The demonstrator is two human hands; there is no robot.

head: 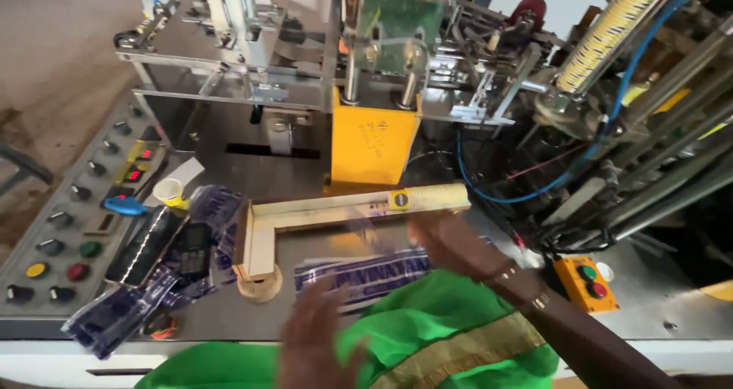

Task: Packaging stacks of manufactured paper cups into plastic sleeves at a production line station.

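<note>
Two hands at work over a paper-cup machine

The right hand (pixel 439 236) grips one long stack of cups (pixel 424 198) lying on one wooden rack (pixel 263 232); the blurred left hand (pixel 313 332) hovers open, fingers spread, above a printed plastic sleeve (pixel 359 274). One loose cup (pixel 169 191) stands by the control panel (pixel 69 229).

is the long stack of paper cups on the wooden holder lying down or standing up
Lying down. The cup stack rests lengthwise along the wooden holder, roughly level with the machine top, its open end pointing right.
</note>
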